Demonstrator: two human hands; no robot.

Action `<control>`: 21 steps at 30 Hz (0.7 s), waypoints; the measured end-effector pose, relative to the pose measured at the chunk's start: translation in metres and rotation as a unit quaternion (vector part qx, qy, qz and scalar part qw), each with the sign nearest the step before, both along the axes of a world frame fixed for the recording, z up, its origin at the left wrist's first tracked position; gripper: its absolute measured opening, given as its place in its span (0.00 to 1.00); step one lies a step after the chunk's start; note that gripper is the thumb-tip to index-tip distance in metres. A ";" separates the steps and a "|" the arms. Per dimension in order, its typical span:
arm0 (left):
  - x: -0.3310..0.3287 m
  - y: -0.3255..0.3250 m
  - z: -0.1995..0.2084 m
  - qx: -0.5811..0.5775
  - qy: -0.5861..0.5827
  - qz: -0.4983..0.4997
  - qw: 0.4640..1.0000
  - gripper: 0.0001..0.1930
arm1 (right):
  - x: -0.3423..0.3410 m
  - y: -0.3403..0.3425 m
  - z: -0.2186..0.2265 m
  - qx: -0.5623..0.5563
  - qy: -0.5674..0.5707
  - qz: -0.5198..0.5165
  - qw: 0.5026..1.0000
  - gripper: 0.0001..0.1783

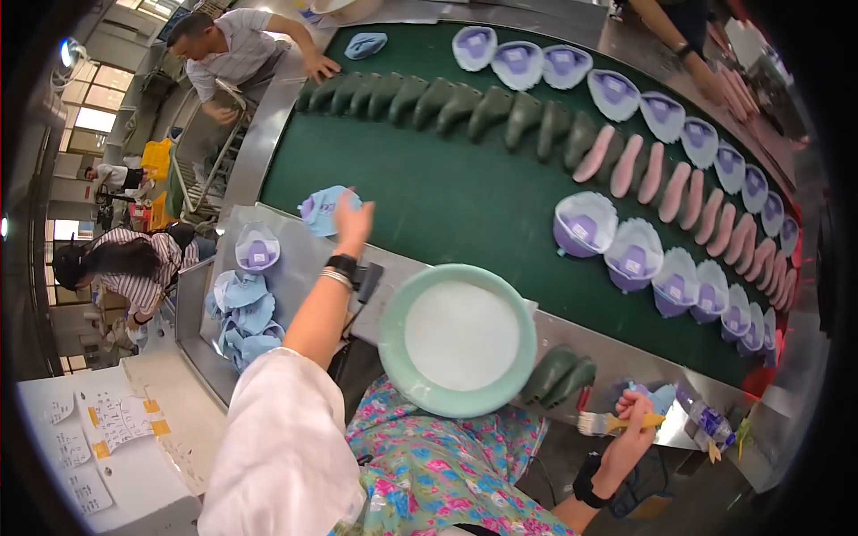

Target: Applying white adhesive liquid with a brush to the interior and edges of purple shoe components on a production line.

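Fingers of the left hand [351, 223] are closed in a pinch on a light-blue shoe upper [323, 209], held up at approx 10 o'clock from the green bowl [456, 339], just over the near edge of the green belt [447, 196]. Right hand [633, 420], at approx 4 o'clock from the bowl, has its fingers wrapped shut round a brush [617, 422] w/ a yellow handle, bristles pointing left. Bowl sits on the bench [295, 268] rim, filled w/ a white liquid, prob. glue. The upper looks thin, soft & floppy, v. light: likely to sag or fold if pinched at one corner, so best taken by the edge, clear of the purple middle. More blue uppers are stacked [243, 317] at 9 o'clock from the bowl, one lone piece [257, 248] above them. On the belt: rows of dark green lasts [447, 103], pink lasts [679, 192] & finished white-purple pieces [585, 223] toward 2 o'clock. Another person's hand [317, 64] rests on the belt edge at 11 o'clock.
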State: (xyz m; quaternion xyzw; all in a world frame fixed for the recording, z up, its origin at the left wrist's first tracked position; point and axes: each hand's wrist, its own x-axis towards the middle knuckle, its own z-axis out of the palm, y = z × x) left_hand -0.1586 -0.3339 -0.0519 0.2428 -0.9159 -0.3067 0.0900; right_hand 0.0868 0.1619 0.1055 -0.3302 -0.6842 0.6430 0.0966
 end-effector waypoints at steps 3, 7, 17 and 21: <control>0.027 -0.160 -0.029 -0.064 -0.041 0.235 0.969 0.39 | -0.009 -0.041 0.010 -0.013 -0.025 0.018 0.999 0.11; 0.014 -0.219 -0.064 0.123 0.020 0.085 0.989 0.40 | -0.007 -0.102 0.010 0.035 -0.087 0.065 0.993 0.10; 0.043 -0.086 0.011 0.790 -0.177 -0.012 0.587 0.19 | -0.048 -0.271 0.056 0.343 0.034 0.298 0.890 0.16; 0.155 -0.017 0.105 0.850 -0.319 -0.056 0.417 0.22 | -0.038 -0.319 0.061 0.446 0.131 0.346 0.815 0.23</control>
